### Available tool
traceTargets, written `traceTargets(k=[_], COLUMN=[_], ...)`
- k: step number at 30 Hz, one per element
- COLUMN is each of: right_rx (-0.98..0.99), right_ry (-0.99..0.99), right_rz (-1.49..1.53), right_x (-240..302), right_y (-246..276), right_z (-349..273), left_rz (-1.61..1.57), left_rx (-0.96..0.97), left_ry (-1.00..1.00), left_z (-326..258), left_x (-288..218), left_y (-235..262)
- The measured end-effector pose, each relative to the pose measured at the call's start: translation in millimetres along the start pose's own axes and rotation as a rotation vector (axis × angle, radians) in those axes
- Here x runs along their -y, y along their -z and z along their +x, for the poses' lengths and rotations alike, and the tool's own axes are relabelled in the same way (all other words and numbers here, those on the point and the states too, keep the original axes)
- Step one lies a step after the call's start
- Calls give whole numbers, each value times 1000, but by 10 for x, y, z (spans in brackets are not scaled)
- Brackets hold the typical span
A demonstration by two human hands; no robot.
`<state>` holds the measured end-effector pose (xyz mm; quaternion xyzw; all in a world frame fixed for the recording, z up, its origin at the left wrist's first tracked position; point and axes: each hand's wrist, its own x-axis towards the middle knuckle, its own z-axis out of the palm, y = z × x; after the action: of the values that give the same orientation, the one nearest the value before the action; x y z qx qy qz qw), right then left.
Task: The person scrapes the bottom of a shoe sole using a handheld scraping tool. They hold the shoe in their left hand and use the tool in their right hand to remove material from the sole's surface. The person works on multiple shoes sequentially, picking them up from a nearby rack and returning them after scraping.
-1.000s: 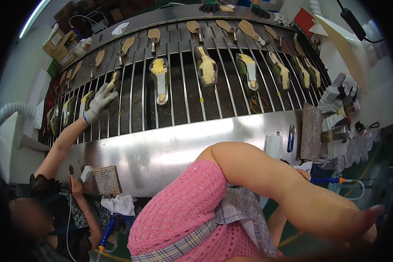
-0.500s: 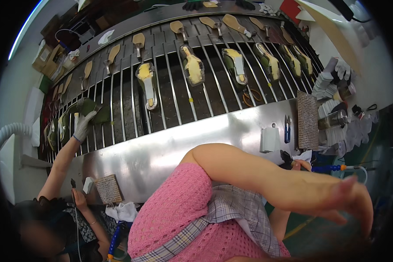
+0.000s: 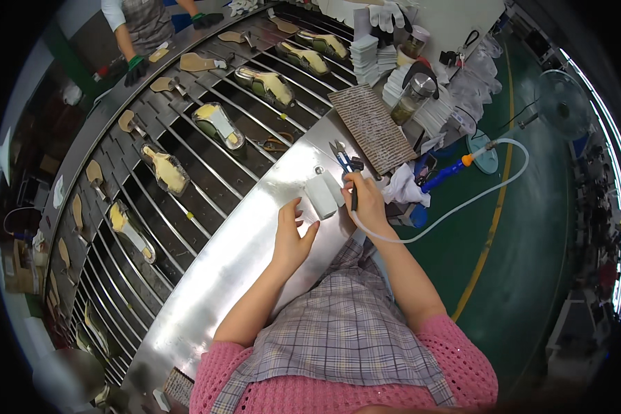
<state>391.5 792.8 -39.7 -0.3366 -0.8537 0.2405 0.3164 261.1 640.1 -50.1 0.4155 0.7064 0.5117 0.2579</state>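
We see our left hand (image 3: 291, 234) resting flat and spread on the steel surface (image 3: 234, 269), its fingertips just beside a small white block (image 3: 321, 195) that lies on the same surface. Our right hand (image 3: 366, 200) is closed around a thin dark pen-like tool (image 3: 354, 200), held upright at the block's right edge; whether the tool tip touches the block we cannot tell. A pale hose (image 3: 462, 200) runs from under that hand out across the green floor (image 3: 531, 276) toward a blue-and-orange handled tool (image 3: 445, 172). Just beyond the block lie small blue-handled scissors (image 3: 341, 155), and next to them a brown ribbed mat (image 3: 372, 127). A crumpled white cloth (image 3: 400, 188) sits to the right of our right hand. Past the surface runs a conveyor of metal bars (image 3: 186, 152) carrying shoe lasts with yellowish insoles (image 3: 217, 124). At the far end another person's gloved hand (image 3: 135, 67) rests at the conveyor's edge.
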Motion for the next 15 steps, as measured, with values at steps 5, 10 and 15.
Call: traceTargets(k=[5, 10, 15], right_rx=[128, 88, 125], right_ry=[-15, -50, -195], right_rz=[-95, -40, 293], right_x=[-82, 0, 224], right_y=[-185, 73, 283], right_z=[143, 186, 253], left_rz=[-291, -540, -630], left_rx=[-22, -36, -18], left_ry=[209, 336, 399], left_z=[49, 144, 182], left_x=[-40, 110, 136], left_y=[-203, -186, -131])
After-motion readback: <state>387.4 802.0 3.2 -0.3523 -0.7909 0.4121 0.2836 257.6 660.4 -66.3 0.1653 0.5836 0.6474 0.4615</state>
